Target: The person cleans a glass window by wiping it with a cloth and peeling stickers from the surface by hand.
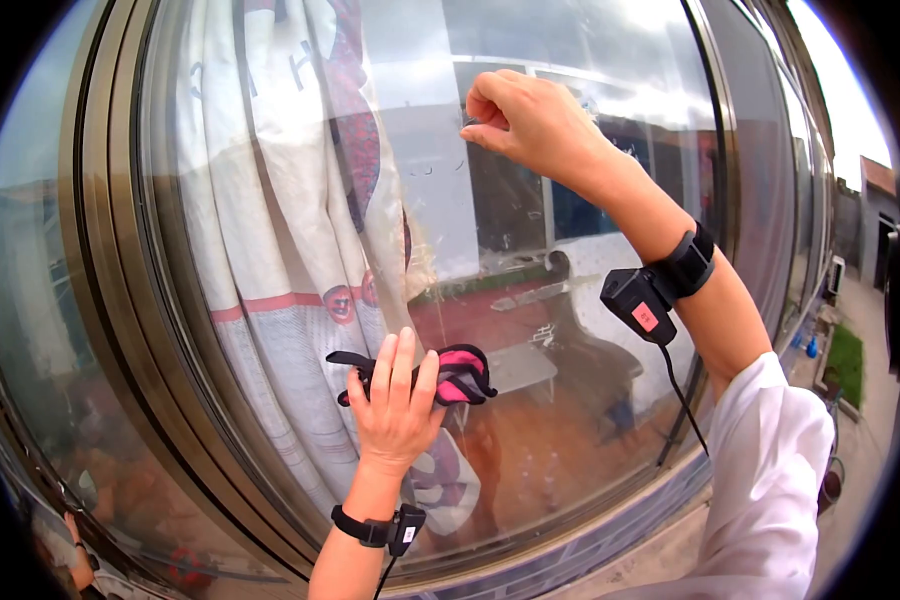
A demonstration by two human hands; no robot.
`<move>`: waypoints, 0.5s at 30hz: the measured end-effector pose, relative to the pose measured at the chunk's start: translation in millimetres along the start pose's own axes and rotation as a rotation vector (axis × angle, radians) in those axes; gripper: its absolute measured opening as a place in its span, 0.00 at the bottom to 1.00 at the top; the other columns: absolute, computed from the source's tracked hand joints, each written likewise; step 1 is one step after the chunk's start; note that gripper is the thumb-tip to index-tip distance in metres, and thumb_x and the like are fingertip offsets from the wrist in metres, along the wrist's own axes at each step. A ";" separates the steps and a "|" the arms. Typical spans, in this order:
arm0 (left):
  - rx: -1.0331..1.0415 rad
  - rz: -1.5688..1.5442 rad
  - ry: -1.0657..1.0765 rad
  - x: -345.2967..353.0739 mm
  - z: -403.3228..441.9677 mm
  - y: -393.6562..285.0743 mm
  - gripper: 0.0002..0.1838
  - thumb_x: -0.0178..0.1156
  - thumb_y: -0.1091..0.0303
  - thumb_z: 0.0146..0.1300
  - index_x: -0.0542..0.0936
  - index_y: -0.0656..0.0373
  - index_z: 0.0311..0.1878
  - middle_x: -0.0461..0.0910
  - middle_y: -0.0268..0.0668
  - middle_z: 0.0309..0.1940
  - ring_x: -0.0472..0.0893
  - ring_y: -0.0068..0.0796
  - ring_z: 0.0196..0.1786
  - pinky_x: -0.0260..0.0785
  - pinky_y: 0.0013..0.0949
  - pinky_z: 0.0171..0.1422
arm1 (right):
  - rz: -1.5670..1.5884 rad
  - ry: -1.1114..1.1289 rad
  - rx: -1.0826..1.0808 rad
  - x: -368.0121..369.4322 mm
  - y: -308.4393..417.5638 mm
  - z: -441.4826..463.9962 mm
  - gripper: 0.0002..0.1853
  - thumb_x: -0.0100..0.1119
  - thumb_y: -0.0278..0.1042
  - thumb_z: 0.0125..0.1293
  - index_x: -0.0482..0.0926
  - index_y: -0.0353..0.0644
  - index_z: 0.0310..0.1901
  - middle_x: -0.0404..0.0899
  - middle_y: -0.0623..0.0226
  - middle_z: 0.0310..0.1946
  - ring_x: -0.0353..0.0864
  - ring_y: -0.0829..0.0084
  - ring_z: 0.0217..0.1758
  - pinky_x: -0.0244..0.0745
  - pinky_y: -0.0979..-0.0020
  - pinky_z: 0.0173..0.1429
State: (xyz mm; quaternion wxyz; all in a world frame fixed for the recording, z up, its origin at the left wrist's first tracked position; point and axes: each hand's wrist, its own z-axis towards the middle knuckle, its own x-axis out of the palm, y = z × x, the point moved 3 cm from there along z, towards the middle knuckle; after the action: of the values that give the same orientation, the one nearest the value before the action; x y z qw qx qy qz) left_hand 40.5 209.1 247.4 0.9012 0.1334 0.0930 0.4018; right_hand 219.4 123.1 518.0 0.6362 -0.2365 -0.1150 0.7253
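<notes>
My left hand [398, 410] lies with its fingers extended over a folded pink-and-black cloth [462, 375], holding it against the window glass [530, 440]. Black edging and a dark strap-like end stick out on both sides of the fingers. Higher up, my right hand [530, 115] is at the glass with its fingers curled into a pinch. A small dark bit shows at its fingertips, too little to name. Whitish smears and specks mark the pane between the two hands. Each forearm wears a black strap with a small cabled box.
Behind the glass hang white patterned curtains [290, 250]. A metal window frame [120, 250] runs down the left, and another upright [720, 110] stands at right. Below runs a sill [630, 525]. A yard with a grass patch [846, 365] lies far right.
</notes>
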 end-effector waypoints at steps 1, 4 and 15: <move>-0.001 -0.005 0.000 -0.3 0.0 -0.1 0.31 0.69 0.56 0.50 0.77 0.48 0.61 0.71 0.42 0.70 0.70 0.41 0.72 0.55 0.58 0.69 | -0.022 0.001 -0.010 1.0 0.0 -0.5 0.08 0.63 0.33 0.63 0.76 0.39 0.32 0.80 0.59 0.28 0.81 0.54 0.35 0.76 0.58 0.41; -0.009 0.007 0.001 1.3 -1.1 -0.8 0.32 0.69 0.56 0.49 0.77 0.48 0.61 0.71 0.42 0.70 0.70 0.41 0.72 0.55 0.58 0.69 | -0.021 0.034 -0.016 3.2 -2.0 3.1 0.08 0.63 0.32 0.62 0.75 0.39 0.31 0.80 0.59 0.28 0.81 0.53 0.34 0.76 0.58 0.40; 0.002 0.015 -0.002 0.8 -0.4 0.1 0.31 0.68 0.55 0.50 0.77 0.48 0.61 0.71 0.42 0.70 0.70 0.41 0.71 0.56 0.58 0.68 | 0.191 -0.043 0.078 -0.2 -5.0 -13.9 0.06 0.59 0.31 0.66 0.80 0.39 0.41 0.84 0.61 0.35 0.84 0.63 0.38 0.78 0.66 0.45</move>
State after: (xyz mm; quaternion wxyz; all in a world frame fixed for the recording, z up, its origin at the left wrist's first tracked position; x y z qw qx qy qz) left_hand 40.9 209.8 247.0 0.8982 0.1353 0.0914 0.4081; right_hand 230.5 121.9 508.4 0.5701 -0.2058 -0.0773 0.7916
